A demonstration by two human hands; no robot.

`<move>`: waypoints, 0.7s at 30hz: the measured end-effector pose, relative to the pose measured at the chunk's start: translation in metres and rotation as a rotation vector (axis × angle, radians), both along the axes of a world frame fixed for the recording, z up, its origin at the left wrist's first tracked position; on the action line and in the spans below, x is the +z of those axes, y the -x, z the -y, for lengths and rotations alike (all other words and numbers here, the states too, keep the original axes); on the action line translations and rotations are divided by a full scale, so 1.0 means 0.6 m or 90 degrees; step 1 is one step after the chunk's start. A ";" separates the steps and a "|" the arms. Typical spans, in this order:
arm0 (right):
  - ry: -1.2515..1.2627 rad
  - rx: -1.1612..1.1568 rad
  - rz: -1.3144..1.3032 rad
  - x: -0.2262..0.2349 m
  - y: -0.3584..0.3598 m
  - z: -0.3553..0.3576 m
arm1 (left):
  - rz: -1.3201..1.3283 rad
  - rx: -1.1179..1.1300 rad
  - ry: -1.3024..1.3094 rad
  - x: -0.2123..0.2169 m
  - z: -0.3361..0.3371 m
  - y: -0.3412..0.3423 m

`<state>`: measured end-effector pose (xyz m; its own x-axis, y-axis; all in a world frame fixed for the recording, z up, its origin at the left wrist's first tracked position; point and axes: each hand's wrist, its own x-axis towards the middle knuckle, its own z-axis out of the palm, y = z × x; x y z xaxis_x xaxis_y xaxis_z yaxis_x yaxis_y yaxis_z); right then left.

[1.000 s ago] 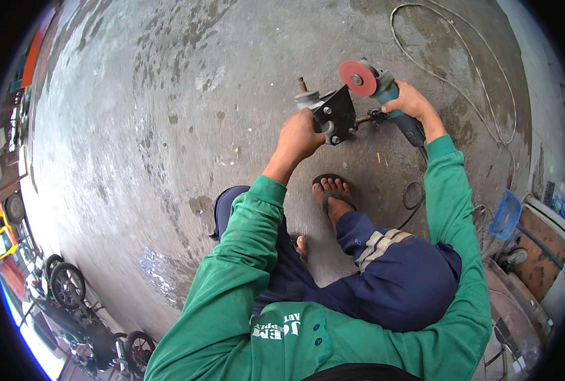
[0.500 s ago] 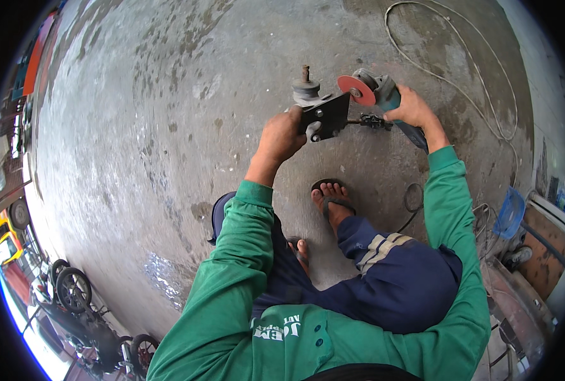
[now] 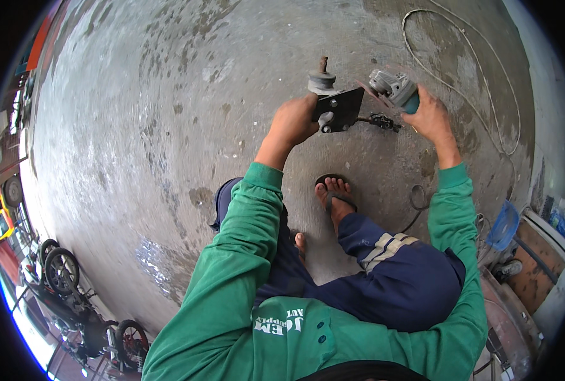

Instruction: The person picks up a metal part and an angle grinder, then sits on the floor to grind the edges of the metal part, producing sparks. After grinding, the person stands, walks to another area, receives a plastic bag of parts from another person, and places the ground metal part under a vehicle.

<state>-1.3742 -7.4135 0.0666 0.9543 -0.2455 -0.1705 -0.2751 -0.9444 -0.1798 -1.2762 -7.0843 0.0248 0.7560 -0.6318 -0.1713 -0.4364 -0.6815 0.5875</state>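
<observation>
In the upper middle of the frame, the left hand [image 3: 293, 124] grips a dark metal plate [image 3: 339, 109] carrying a roller [image 3: 321, 81]. Just right of it, the right hand [image 3: 430, 115] holds an angle grinder [image 3: 393, 86], its disc toward the plate's right edge.

**Green, Navy and Grey**

The sleeves [image 3: 244, 241] are bright green, with white lettering on the chest. The trousers [image 3: 390, 279] are navy with pale grey stripes at the knee. The metal plate [image 3: 341, 109] is dark, its pulley [image 3: 321, 81] dull grey. The angle grinder [image 3: 393, 89] is silver with a teal body. The concrete floor [image 3: 168, 114] is mottled grey with darker blotches. The cable [image 3: 485, 108] is off-white.
</observation>
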 end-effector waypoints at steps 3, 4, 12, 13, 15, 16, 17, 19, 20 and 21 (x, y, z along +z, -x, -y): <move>0.045 -0.053 0.080 -0.018 0.032 -0.037 | 0.000 -0.024 0.019 0.004 0.006 -0.005; 0.043 -0.069 0.088 -0.023 0.034 -0.061 | 0.002 -0.019 0.014 0.000 0.002 -0.009; -0.030 -0.206 0.082 -0.040 0.101 -0.103 | 0.030 -0.027 0.016 -0.005 -0.005 -0.002; -0.063 -0.216 0.074 -0.035 0.108 -0.088 | 0.022 -0.028 0.021 -0.004 -0.004 0.000; -0.128 -0.235 0.051 -0.031 0.122 -0.054 | -0.003 -0.029 0.030 -0.007 -0.005 0.010; -0.176 -0.226 0.050 -0.028 0.119 -0.050 | -0.003 -0.028 0.026 -0.008 -0.007 0.012; -0.223 -0.217 0.049 -0.024 0.115 -0.043 | -0.003 -0.027 0.022 -0.008 -0.010 0.013; -0.270 -0.227 0.038 -0.025 0.112 -0.035 | -0.007 -0.032 0.016 -0.005 -0.012 0.020; -0.292 -0.216 0.041 -0.028 0.114 -0.031 | -0.011 -0.037 0.012 -0.003 -0.012 0.025; -0.314 -0.206 0.044 -0.030 0.115 -0.026 | -0.016 -0.042 0.009 -0.001 -0.011 0.029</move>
